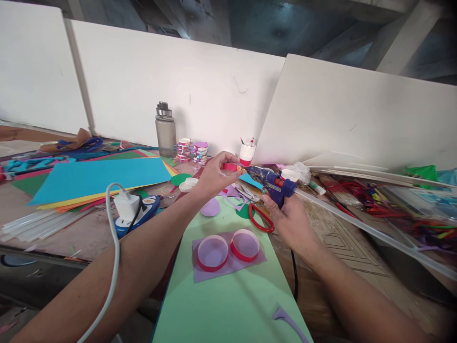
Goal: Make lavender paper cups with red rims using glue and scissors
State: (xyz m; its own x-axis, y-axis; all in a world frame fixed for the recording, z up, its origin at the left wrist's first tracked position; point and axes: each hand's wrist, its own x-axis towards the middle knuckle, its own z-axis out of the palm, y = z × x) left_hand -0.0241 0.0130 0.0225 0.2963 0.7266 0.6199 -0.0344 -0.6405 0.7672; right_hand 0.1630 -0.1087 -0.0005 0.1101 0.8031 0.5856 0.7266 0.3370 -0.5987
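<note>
My left hand (214,175) pinches a red paper strip (231,167) above the table. My right hand (290,220) grips a blue glue gun (273,182), its nozzle touching the end of that strip. A clear glue stick (357,225) trails from the gun's back to the right. Below the hands, two red paper rings (228,249) sit side by side on a purple paper piece (228,267), which lies on a light green sheet (232,300). Red-handled scissors (260,216) lie just under the gun.
A white charger on a blue power strip (137,212) and its cable (113,267) cross my left forearm. Coloured paper sheets (96,178) lie at left, a grey bottle (165,129) and decorated cup stacks (193,150) at the back, pipe cleaners (378,195) at right. White boards wall the rear.
</note>
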